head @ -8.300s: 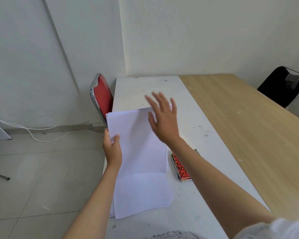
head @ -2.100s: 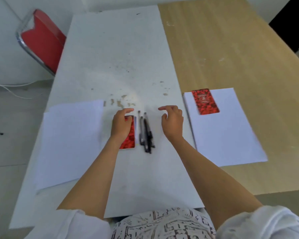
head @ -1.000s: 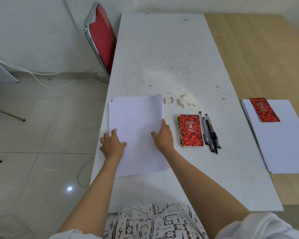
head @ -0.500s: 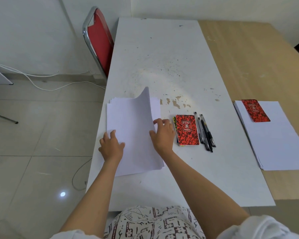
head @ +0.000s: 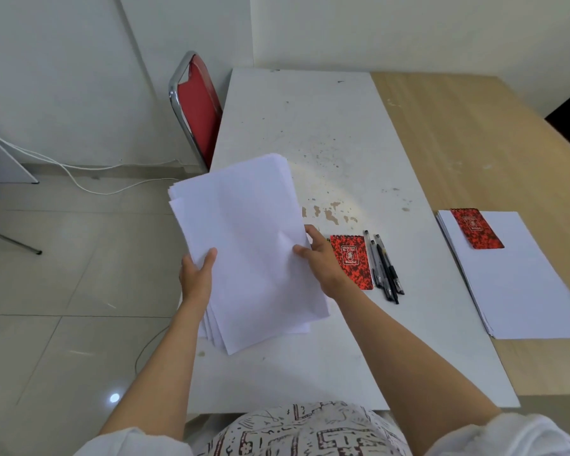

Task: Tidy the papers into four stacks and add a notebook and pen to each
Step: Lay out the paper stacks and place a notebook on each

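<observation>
My shirt (head: 310, 429): patterned cloth at 6 o'clock, nearest the camera, up against the table edge.
My left hand (head: 196, 278): at about 8 o'clock of the sheaf, thumb curled over its left edge, clasping it.
My right hand (head: 321, 261): at 3 o'clock of the sheaf, thumb on top and fingers beneath, pinching its right edge.
Paper sheaf (head: 247, 251): white sheets held between both my hands, raised and tilted, edges fanned unevenly; its near corner may brush the table, I cannot tell.
White table (head: 310, 133): stained, running from me toward 12 o'clock.
Loose notebook (head: 351, 261): red speckled cover, flat on the white table, just beside my right hand at 3 o'clock.
Pens (head: 385, 268): dark ones lying side by side, touching, just right of that notebook; probably three, hard to count.
Right stack (head: 520, 291): squared papers far off at 3 o'clock, straddling the wooden table (head: 474, 143).
Second notebook (head: 476, 232): red, on that stack's far left corner.
Red chair (head: 196, 103): at 11 o'clock, against the table's left side.
</observation>
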